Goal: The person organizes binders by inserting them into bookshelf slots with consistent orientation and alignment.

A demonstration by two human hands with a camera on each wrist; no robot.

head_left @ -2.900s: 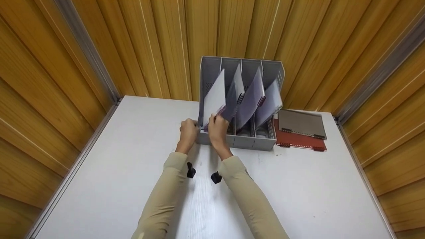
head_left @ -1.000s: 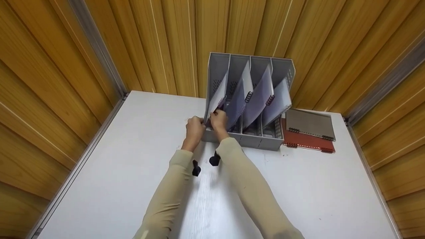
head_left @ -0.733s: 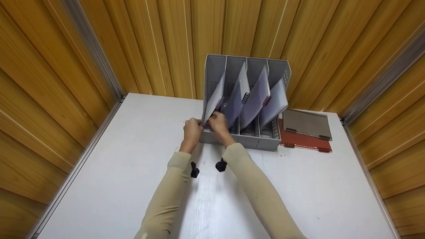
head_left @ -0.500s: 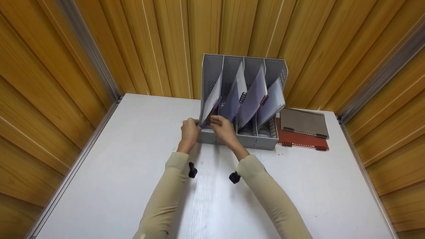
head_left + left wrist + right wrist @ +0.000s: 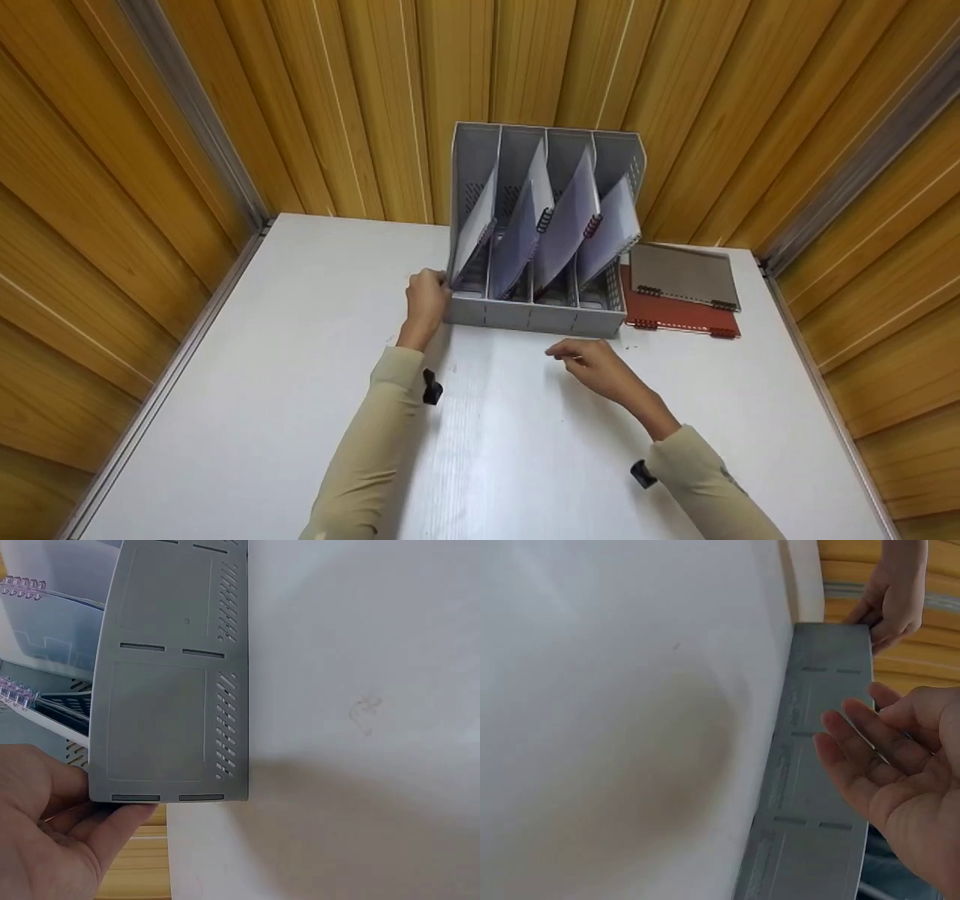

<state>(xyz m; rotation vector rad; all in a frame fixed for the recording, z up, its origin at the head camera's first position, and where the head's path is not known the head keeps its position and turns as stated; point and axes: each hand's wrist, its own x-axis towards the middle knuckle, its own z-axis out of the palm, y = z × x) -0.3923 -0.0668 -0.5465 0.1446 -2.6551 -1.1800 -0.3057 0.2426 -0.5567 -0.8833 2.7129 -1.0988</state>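
A grey file organizer (image 5: 506, 315) with several compartments stands at the back of the table, with spiral notebooks leaning in it. The leftmost notebook (image 5: 475, 232) tilts in the left compartment. At the organizer's front left corner, my left hand (image 5: 427, 304) pinches the side wall; in the left wrist view the hand (image 5: 45, 832) has its thumb outside and its fingers partly hidden behind the edge. My right hand (image 5: 596, 367) is off the organizer, above the table in front of it. Its fingers (image 5: 855, 746) are loosely bent and hold nothing.
Right of the organizer lie a grey-brown notebook (image 5: 682, 274) and, partly beneath it, a red notebook (image 5: 679, 315). The white table (image 5: 315, 300) is bounded by wood-look walls (image 5: 375, 112) at the back and sides.
My right hand has let go of the left notebook, come out of the left compartment, and moved right and toward me. The notebook now sits lower in it. My left hand stays at the corner.
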